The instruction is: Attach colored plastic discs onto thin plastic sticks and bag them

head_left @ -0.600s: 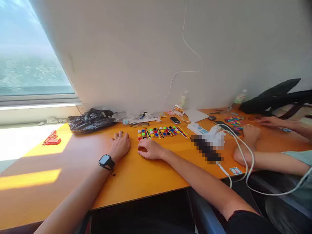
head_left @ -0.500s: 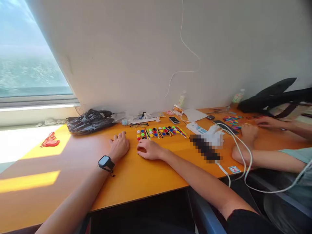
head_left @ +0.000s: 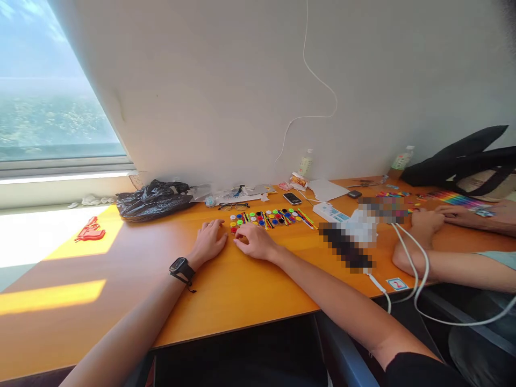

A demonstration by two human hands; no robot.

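Observation:
My left hand (head_left: 209, 241) rests on the table with its fingers loosely spread, holding nothing. Its wrist wears a black watch (head_left: 179, 265). Just to the right, my right hand (head_left: 256, 242) lies with bent fingers, thumb and forefinger apart, and nothing visible between them. Its fingertips are close to a red round piece (head_left: 234, 229); whether they touch it I cannot tell. Behind this hand, small round coloured pieces (head_left: 274, 221) sit in rows, with bundles of thin coloured sticks (head_left: 307, 219) between and beside them. The hand hides part of the front row.
Behind are a black plastic bag (head_left: 153, 201), eyeglasses (head_left: 234, 206), a phone-like device (head_left: 292, 199) and a bottle (head_left: 306, 161). Red pieces (head_left: 91, 231) lie left. A power strip (head_left: 330, 212), white cable (head_left: 423, 269) and a co-worker's arm (head_left: 447, 263) are on the right.
The view has turned slightly left. My left hand has shifted a little right, towards my right hand, which stays beside the round pieces. The co-worker's hands have moved closer together.

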